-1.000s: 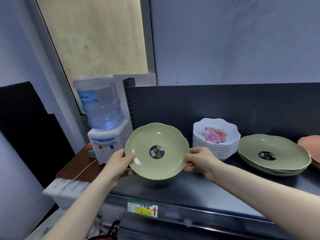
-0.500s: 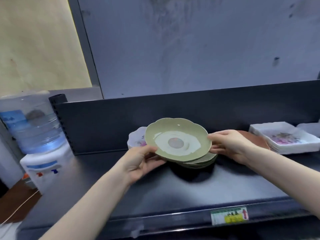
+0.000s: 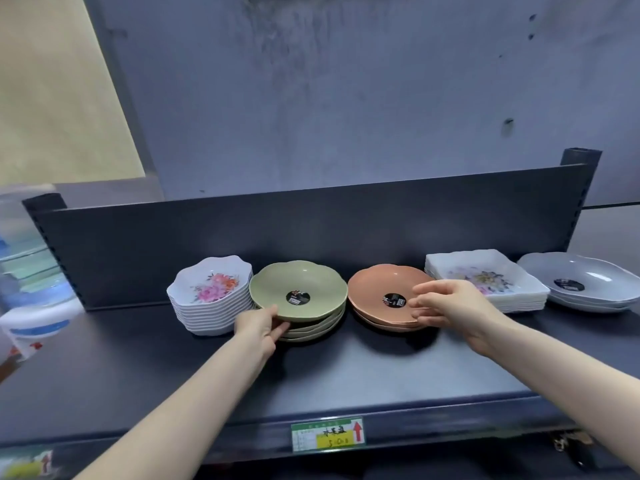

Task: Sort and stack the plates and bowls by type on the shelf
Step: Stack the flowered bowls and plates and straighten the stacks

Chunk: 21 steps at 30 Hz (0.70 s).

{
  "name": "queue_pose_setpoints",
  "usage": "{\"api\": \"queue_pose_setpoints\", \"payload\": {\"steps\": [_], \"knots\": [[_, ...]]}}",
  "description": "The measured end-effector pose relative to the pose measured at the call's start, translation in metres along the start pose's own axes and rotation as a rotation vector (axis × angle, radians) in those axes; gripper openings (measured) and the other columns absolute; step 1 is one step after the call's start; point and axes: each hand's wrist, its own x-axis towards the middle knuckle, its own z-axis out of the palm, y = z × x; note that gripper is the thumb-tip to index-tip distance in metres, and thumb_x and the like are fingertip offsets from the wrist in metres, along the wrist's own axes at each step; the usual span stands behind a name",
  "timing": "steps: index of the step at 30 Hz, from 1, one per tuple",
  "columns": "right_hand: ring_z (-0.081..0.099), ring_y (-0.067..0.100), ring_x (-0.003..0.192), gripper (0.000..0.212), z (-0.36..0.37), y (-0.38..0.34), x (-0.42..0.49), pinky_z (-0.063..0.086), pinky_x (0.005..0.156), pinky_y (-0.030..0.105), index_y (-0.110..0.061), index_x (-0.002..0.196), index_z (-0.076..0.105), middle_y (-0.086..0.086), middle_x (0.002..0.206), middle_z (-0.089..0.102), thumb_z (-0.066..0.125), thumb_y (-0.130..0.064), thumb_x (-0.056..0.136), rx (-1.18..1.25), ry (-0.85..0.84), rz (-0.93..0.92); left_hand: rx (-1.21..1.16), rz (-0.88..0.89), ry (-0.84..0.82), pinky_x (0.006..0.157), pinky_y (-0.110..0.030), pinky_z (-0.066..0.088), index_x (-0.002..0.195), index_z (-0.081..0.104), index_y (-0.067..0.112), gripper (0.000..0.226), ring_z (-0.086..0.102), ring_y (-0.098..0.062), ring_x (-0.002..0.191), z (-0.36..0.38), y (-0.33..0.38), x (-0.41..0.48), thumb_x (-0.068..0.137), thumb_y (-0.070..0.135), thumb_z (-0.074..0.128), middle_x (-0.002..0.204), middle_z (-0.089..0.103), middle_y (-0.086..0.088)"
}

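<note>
Change noted: half a second ago the top green plate [image 3: 311, 282] was held above the shelf [image 3: 346, 372] between both hands. It now sits seated on the green stack [image 3: 320, 328], label up, rims roughly aligned.

Left hand [image 3: 261, 329]: at the near-left rim of the green stack. Grip narrow, with the thumb on the top plate's edge and the fingers curled in under it. It looks to be steadying or squaring the plate rather than lifting.

Right hand [image 3: 446, 306]: off the green plate and now above the near-right part of the orange stack [image 3: 377, 289]. Grip loose and empty, fingers half-curled. Whether the fingertips touch the orange rim cannot be told.

Layout, left to right along the back of the shelf: floral bowls [image 3: 211, 292] just beside the green stack, then the orange stack, square floral plates [image 3: 485, 277] and grey plates [image 3: 585, 278] at the far right. Each pile appears to hold one type only.

Judgement: this green plate counts as sorted. The left hand's release is still outstanding. The right hand's position suggests the orange pile may be tidied next. No loose pieces are visible on the shelf.
</note>
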Motion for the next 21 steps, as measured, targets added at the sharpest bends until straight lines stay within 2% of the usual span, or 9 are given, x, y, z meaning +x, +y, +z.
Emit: {"api": "queue_pose_setpoints", "payload": {"steps": [1, 3, 7, 9, 11, 14, 16, 18, 21], "knots": [[0.064, 0.022, 0.068, 0.014, -0.006, 0.003, 0.0, 0.057, 0.054, 0.019, -0.004, 0.095, 0.063, 0.017, 0.086, 0.068, 0.057, 0.006, 0.087, 0.002, -0.017, 0.001, 0.103, 0.081, 0.052, 0.088, -0.043, 0.053, 0.105, 0.059, 0.002, 0.028, 0.057, -0.027, 0.102, 0.002, -0.006, 0.002, 0.078, 0.006, 0.067, 0.116, 0.06, -0.015], [0.064, 0.022, 0.068, 0.015, -0.015, 0.009, 0.0, 0.057, 0.056, 0.02, -0.004, 0.098, 0.063, 0.016, 0.085, 0.069, 0.057, 0.006, 0.087, 0.006, -0.049, 0.007, 0.473, 0.285, 0.176, 0.094, -0.04, 0.051, 0.113, 0.062, 0.01, 0.051, 0.057, -0.031, 0.11, 0.003, -0.018, -0.002, 0.063, 0.018, 0.069, 0.125, 0.059, -0.013], [0.065, 0.023, 0.07, 0.019, -0.031, 0.017, 0.001, 0.058, 0.057, 0.02, -0.002, 0.103, 0.063, 0.019, 0.09, 0.07, 0.058, 0.006, 0.087, 0.01, -0.112, 0.027, 1.342, 0.773, 0.175, 0.109, -0.035, 0.03, 0.131, 0.058, 0.021, 0.051, 0.033, -0.032, 0.133, 0.0, -0.041, -0.018, 0.08, 0.018, 0.066, 0.144, 0.045, -0.004], [0.065, 0.023, 0.071, 0.02, -0.037, 0.02, 0.002, 0.059, 0.058, 0.02, -0.002, 0.104, 0.063, 0.02, 0.093, 0.07, 0.06, 0.005, 0.086, 0.007, -0.131, 0.038, 1.65, 0.884, 0.201, 0.111, -0.039, 0.027, 0.121, 0.065, 0.03, 0.038, 0.027, -0.031, 0.139, -0.004, -0.045, -0.017, 0.083, 0.027, 0.065, 0.142, 0.05, 0.003], [0.066, 0.023, 0.072, 0.019, -0.042, 0.022, 0.003, 0.059, 0.059, 0.021, -0.004, 0.102, 0.064, 0.022, 0.095, 0.07, 0.061, 0.005, 0.086, 0.001, -0.149, 0.046, 1.857, 0.903, 0.221, 0.111, -0.039, 0.024, 0.109, 0.071, 0.03, 0.026, 0.03, -0.028, 0.14, -0.007, -0.048, -0.014, 0.088, 0.022, 0.057, 0.13, 0.06, 0.005], [0.067, 0.023, 0.071, 0.019, -0.046, 0.022, 0.004, 0.059, 0.06, 0.021, -0.005, 0.102, 0.063, 0.021, 0.095, 0.071, 0.06, 0.005, 0.086, 0.0, -0.168, 0.044, 1.752, 0.779, 0.107, 0.083, -0.027, 0.04, 0.109, 0.069, 0.025, 0.033, 0.054, -0.021, 0.118, -0.003, -0.053, -0.018, 0.089, 0.013, 0.045, 0.115, 0.069, 0.006], [0.067, 0.022, 0.07, 0.019, -0.047, 0.024, 0.004, 0.059, 0.06, 0.02, -0.005, 0.101, 0.063, 0.02, 0.094, 0.071, 0.058, 0.006, 0.087, -0.003, -0.17, 0.044, 1.736, 0.739, 0.043, 0.067, -0.025, 0.036, 0.097, 0.067, 0.022, 0.026, 0.06, -0.02, 0.105, 0.004, -0.055, -0.02, 0.088, 0.015, 0.044, 0.106, 0.069, 0.006], [0.067, 0.022, 0.07, 0.02, -0.046, 0.026, 0.005, 0.058, 0.061, 0.021, -0.005, 0.101, 0.063, 0.018, 0.092, 0.071, 0.056, 0.007, 0.087, -0.012, -0.172, 0.049, 1.76, 0.738, 0.034, 0.062, -0.026, 0.029, 0.079, 0.055, 0.021, 0.012, 0.06, -0.022, 0.096, 0.009, -0.055, -0.019, 0.086, 0.017, 0.046, 0.1, 0.069, 0.004], [0.066, 0.021, 0.07, 0.022, -0.042, 0.028, 0.006, 0.058, 0.063, 0.022, -0.003, 0.106, 0.063, 0.016, 0.09, 0.071, 0.054, 0.007, 0.087, -0.035, -0.163, 0.045, 1.783, 0.77, 0.02, 0.061, -0.026, 0.031, 0.072, 0.048, 0.021, 0.014, 0.06, -0.021, 0.092, 0.013, -0.053, -0.018, 0.084, 0.015, 0.049, 0.099, 0.07, 0.002]]}}
